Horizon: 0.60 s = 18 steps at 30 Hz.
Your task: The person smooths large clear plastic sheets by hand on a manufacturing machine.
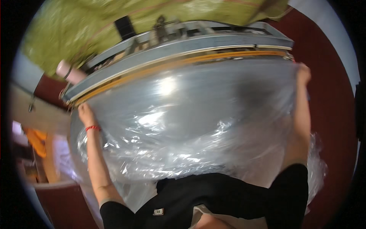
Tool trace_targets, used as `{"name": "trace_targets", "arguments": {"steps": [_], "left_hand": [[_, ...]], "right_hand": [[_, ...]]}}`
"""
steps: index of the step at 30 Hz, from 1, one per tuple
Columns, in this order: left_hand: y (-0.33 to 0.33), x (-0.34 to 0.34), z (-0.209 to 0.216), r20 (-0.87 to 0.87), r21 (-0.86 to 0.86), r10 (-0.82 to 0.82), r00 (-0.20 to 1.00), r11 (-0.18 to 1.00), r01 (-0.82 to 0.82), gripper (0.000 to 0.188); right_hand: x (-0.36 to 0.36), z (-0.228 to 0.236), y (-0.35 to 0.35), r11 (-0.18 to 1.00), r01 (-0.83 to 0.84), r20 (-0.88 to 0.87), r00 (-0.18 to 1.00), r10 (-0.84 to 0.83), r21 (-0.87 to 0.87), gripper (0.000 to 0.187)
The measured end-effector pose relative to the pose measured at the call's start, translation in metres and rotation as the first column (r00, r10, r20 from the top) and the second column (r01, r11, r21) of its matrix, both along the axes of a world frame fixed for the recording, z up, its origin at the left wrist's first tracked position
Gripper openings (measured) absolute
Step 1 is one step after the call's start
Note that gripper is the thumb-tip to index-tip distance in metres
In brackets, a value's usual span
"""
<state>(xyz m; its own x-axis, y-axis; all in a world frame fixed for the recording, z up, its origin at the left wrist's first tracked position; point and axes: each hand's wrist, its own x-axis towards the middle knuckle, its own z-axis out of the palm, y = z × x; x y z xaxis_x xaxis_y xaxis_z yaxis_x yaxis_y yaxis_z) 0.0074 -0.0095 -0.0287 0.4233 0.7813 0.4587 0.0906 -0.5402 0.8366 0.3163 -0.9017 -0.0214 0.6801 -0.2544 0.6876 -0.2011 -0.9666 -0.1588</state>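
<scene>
A wide sheet of clear plastic film (183, 114) is stretched between my hands. My left hand (85, 112), with a red band at the wrist, is closed on its far left corner. At the far right corner my right hand (303, 74) grips the film the same way. The film's far edge lies along the orange strip (160, 69) of a long grey metal machine frame (171, 52). Nearer my body the film is crumpled and shiny, and a loose fold hangs past my right arm. My fingertips are partly hidden by the hands themselves.
On the machine's far left end a pink bottle (72, 72) leans. A flat black rectangular object (124, 27) and metal fittings (161, 28) stand behind the front bar. Yellow-green woven sheeting (87, 30) spreads beyond. Dark red floor (328, 114) shows at the right.
</scene>
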Motion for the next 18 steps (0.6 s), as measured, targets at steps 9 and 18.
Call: {"name": "trace_targets", "arguments": {"steps": [9, 18], "left_hand": [[0.069, 0.045, -0.036, 0.071, -0.082, 0.019, 0.997, 0.997, -0.013, 0.017], [0.063, 0.038, -0.03, 0.201, -0.117, 0.019, 0.979, 0.993, 0.004, 0.014]], "right_hand": [[0.056, -0.034, 0.08, 0.702, -0.35, 0.287, 0.934, 0.212, 0.62, 0.025], [0.073, -0.046, 0.069, 0.82, -0.255, 0.38, 0.924, 0.049, 0.513, 0.024]]}}
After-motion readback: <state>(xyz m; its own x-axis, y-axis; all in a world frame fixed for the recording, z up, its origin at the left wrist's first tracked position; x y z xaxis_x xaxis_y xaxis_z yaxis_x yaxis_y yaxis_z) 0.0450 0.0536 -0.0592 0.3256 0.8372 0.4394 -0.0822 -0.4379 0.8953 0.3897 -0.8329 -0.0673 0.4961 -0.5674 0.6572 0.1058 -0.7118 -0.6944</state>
